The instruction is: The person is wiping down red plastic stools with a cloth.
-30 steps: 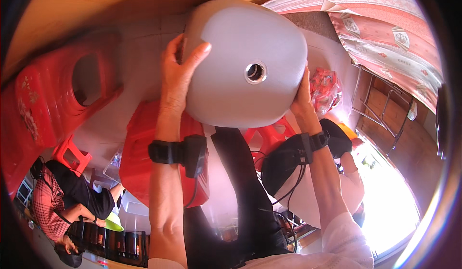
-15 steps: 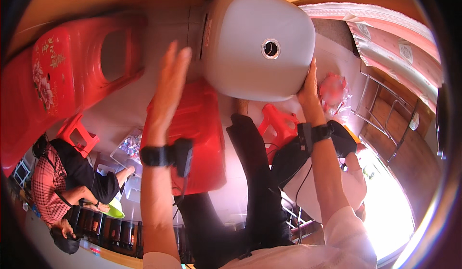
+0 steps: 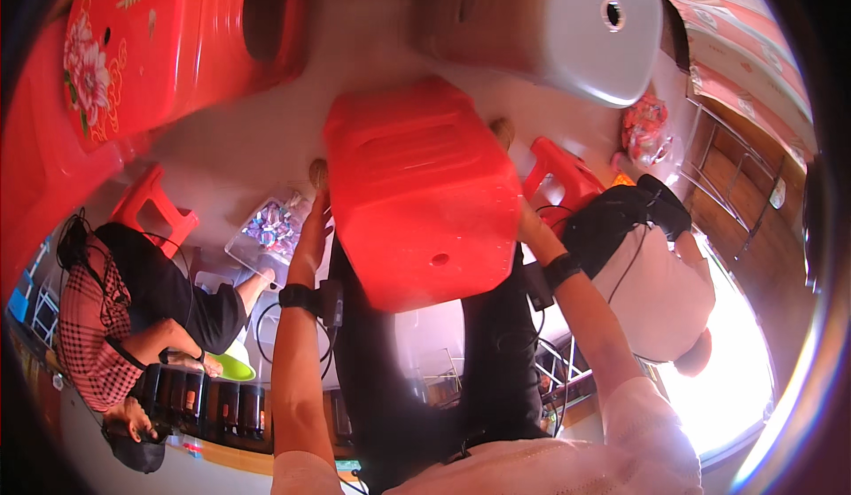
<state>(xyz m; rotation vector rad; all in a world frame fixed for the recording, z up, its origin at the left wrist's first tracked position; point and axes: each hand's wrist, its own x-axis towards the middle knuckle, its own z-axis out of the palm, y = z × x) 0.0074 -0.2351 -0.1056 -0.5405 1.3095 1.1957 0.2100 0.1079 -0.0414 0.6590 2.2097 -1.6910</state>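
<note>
Left hand (image 3: 311,231) and right hand (image 3: 530,226) appear to grasp opposite sides of the red stool (image 3: 424,194) (fingers mostly hidden), between them; repositioning seems underway, calling for even support.

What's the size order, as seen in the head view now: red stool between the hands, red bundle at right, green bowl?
1. Red stool
2. Red bundle
3. Green bowl
Apparent size only; the stool looks nearest the camera, which inflates it.
</note>
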